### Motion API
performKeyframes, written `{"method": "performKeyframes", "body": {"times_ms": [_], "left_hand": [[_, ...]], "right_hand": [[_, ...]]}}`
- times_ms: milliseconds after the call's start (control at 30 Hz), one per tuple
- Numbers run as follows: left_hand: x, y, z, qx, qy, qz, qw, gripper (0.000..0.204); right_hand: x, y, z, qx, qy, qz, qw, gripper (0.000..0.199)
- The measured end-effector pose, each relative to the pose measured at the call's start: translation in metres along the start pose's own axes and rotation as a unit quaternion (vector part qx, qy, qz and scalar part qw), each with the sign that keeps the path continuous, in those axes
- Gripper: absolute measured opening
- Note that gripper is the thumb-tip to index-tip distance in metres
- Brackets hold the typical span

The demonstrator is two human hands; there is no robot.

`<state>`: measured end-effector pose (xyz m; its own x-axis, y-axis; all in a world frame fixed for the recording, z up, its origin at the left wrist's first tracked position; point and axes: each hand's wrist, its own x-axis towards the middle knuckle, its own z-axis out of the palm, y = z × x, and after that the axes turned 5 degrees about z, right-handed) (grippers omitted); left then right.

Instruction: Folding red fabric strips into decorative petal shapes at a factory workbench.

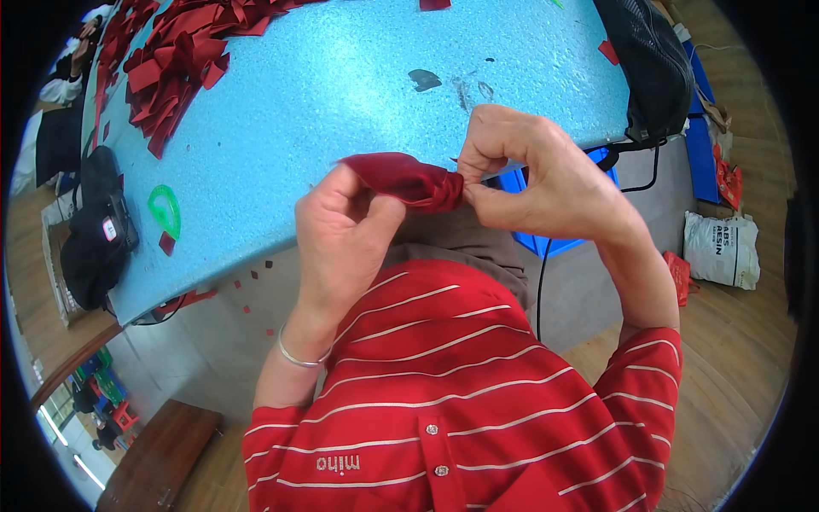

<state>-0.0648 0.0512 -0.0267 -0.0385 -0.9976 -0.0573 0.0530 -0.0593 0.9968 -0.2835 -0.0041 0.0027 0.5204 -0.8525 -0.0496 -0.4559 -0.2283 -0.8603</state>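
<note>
A dark red piece of fabric [409,177], folded and bunched, is stretched between my two hands in front of the table's near edge. My left hand [345,224], with a silver bangle at its wrist, grips the wider end between thumb and fingers. At the gathered end, my right hand [533,175] pinches the cloth between thumb and forefinger. Beyond both hands lies the speckled blue table [341,102]. A heap of cut red fabric pieces [183,64] covers its far left part.
A black bag [648,64] sits at the table's right end, a black machine-like object [98,230] at its left end. A green curved plastic piece [165,211] lies near the left edge. Below are a blue crate [550,246], a white sack [721,250] and a brown bench [162,456].
</note>
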Motion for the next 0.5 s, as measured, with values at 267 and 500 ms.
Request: {"method": "performKeyframes", "body": {"times_ms": [267, 500], "left_hand": [[0.004, -0.008, -0.014, -0.287, -0.006, -0.177, 0.941, 0.016], [0.007, -0.006, -0.015, -0.342, 0.005, -0.184, 0.921, 0.019]], "right_hand": [[0.004, 0.004, 0.006, 0.051, 0.088, 0.076, 0.992, 0.015], [-0.003, 0.004, 0.013, 0.043, 0.133, -0.042, 0.989, 0.016]]}}
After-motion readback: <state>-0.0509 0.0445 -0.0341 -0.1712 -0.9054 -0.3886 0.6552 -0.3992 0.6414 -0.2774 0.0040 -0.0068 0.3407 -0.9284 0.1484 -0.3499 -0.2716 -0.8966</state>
